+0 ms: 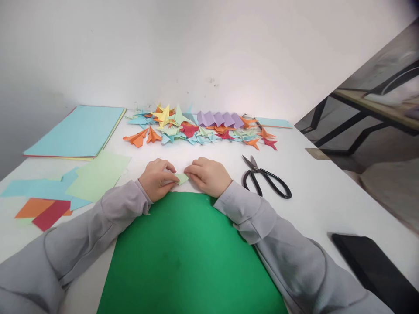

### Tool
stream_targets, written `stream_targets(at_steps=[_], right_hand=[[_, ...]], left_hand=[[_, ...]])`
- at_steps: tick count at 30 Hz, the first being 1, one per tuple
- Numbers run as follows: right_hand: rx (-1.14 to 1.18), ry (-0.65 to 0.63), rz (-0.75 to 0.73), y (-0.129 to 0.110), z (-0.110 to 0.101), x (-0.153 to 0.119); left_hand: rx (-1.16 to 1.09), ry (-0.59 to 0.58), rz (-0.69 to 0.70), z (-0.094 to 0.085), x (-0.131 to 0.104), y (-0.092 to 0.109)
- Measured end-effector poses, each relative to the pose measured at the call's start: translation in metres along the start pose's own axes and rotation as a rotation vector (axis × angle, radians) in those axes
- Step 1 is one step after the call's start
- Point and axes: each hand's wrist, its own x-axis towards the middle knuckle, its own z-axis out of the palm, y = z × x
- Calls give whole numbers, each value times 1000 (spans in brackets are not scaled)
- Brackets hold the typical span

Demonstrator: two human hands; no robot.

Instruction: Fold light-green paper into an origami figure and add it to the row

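Note:
A small folded piece of light green paper (182, 178) is held between my two hands, just beyond the far edge of a large green sheet (193, 253). My left hand (159, 179) pinches its left end between thumb and fingers. On the right end, the fingertips of my right hand (208, 175) are closed in the same way. Parts of the folded paper are hidden by my fingers. Black-handled scissors (257, 171) lie to the right of my right hand, blades parted and pointing away.
Along the wall lie many folded paper figures (163, 117) and a pleated purple strip (219, 118). At left are a stack of coloured sheets (77, 131) and loose cut papers (98, 174). A black flat object (376, 266) lies at the right. Beyond the table edge stands another table (376, 104).

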Motion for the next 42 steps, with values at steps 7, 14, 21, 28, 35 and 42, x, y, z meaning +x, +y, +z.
stream_targets(at_steps=[7,14,21,28,35,42], right_hand=[[-136,78,-46,-5,4,-1],[224,41,-28,-13,12,-4],[457,6,101,-11,9,-3],[579,-81,266,-12,6,3],[628,-97,234,-8,5,2],[549,-111,187,-9,7,3]], left_hand=[[16,-23,-4,-1,0,3],[33,-21,53,0,0,4],[8,26,64,3,1,8],[1,21,62,2,2,9],[-38,-4,-8,1,3,9],[-75,-13,-219,3,4,15]])
